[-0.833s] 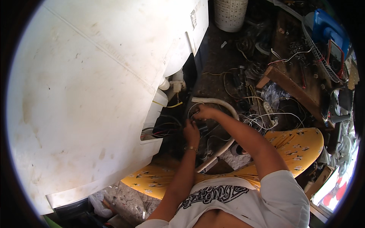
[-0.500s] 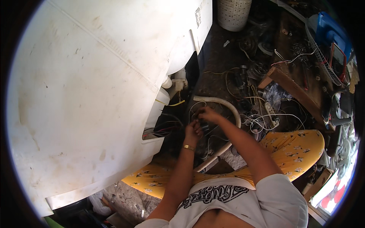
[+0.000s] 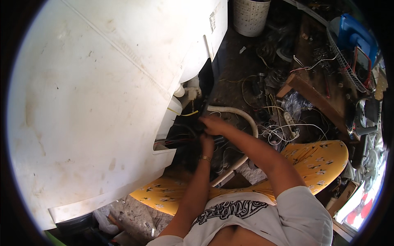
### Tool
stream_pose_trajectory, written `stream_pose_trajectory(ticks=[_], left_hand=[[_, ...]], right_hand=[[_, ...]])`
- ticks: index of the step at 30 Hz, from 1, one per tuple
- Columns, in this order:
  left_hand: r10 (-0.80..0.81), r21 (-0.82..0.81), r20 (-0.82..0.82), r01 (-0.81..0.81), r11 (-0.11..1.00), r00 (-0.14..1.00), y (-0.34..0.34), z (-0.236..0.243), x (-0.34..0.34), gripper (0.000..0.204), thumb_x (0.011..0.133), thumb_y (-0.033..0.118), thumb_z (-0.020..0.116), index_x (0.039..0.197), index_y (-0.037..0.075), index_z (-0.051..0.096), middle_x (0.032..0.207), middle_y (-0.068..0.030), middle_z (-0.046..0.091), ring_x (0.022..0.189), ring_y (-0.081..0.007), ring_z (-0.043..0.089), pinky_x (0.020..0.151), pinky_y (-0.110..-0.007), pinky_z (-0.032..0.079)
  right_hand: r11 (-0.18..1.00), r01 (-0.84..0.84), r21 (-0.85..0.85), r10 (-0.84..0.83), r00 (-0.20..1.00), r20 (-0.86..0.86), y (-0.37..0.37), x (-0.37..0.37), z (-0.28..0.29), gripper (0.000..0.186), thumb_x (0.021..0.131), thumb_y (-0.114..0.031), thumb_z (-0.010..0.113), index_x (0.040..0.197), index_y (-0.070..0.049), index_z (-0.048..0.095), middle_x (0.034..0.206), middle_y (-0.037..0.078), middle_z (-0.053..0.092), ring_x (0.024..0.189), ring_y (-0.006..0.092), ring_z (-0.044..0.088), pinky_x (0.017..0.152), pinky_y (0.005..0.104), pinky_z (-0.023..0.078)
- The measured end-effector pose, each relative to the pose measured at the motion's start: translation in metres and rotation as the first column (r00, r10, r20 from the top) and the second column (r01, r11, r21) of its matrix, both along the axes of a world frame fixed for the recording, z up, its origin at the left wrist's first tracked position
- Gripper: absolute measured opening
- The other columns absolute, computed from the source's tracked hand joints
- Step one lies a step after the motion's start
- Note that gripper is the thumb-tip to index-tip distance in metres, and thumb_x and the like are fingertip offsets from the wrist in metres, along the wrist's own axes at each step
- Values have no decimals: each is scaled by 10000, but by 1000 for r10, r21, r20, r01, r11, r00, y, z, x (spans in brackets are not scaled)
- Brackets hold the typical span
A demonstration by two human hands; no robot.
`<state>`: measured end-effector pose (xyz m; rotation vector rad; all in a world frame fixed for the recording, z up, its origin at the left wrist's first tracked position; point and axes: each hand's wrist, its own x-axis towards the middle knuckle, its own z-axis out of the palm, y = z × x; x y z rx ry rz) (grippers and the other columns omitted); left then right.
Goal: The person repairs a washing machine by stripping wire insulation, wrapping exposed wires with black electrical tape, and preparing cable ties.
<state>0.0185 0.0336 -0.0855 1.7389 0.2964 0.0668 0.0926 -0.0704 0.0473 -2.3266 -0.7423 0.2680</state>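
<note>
A large white appliance casing (image 3: 94,102) lies tilted on the left, with a cut-out at its right edge. Black, red and pale wires (image 3: 176,141) come out of that cut-out. Beside it my left hand (image 3: 207,143), closed, works in deep shadow. My right hand (image 3: 213,124) is just above it, bent round with its fingers closed and pointing into the dark gap. Whatever the two hands grip is dark and hidden. A yellow wire (image 3: 186,114) sticks out above them, near a white plastic pump-like part (image 3: 192,91). A pale corrugated hose (image 3: 246,117) curves round behind my right wrist.
Tangled white cable (image 3: 279,132) and a white power strip (image 3: 289,122) lie to the right. Beyond them are a wooden frame (image 3: 318,100), a wire rack (image 3: 349,67) and a blue plastic container (image 3: 357,35). A perforated white basket (image 3: 251,18) stands at the far side.
Both hands have shifted toward the appliance, the right one more, leftward over the gap. Their fingers have gone deeper into the shadow. The view has moved slightly.
</note>
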Motion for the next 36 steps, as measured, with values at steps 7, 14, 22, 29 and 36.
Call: stream_pose_trajectory(ticks=[7, 14, 22, 29, 36], left_hand=[[79, 399, -66, -47, 916, 995, -32, 97, -17, 207, 897, 131, 477, 948, -25, 603, 888, -251, 634, 882, -365, 635, 683, -413, 454], [36, 6, -188, -35, 999, 982, -1, 79, -12, 177, 937, 136, 467, 923, 13, 594, 702, -61, 593, 591, -199, 542, 584, -338, 432], [-111, -149, -192, 83, 985, 975, 0, 82, -8, 223, 931, 195, 504, 867, 8, 608, 725, -20, 608, 637, -176, 552, 616, -323, 438], [-10, 373, -272, 115, 921, 962, -15, 106, -12, 199, 884, 204, 504, 936, 61, 633, 853, -207, 638, 790, -387, 623, 668, -442, 473], [54, 560, -234, 89, 823, 971, -14, 109, -11, 242, 879, 236, 501, 970, 60, 640, 845, -221, 642, 820, -428, 602, 682, -494, 462]], right_hand=[[974, -140, -176, 57, 910, -411, -2, 16, 16, 534, 732, -467, 612, 1095, -75, 634, 1148, 189, 594, 1023, 321, 595, 816, 432, 493], [993, 49, 108, 47, 668, -743, -63, 22, 31, 771, 833, -706, 386, 1200, -60, 591, 1115, 119, 612, 1030, 273, 563, 854, 414, 459], [985, 168, 35, -106, 757, -645, -46, 17, -3, 914, 815, -767, 310, 1101, 49, 607, 1044, 206, 620, 958, 265, 606, 752, 361, 496], [986, -91, -137, -39, 680, -732, 17, 28, 11, 758, 685, -693, 634, 729, 64, 634, 554, 92, 586, 438, 202, 562, 490, 337, 471], [913, 391, 117, -122, 535, -836, 22, 12, -2, 463, 669, -421, 757, 753, 13, 620, 527, 40, 514, 404, 141, 473, 384, 286, 361]])
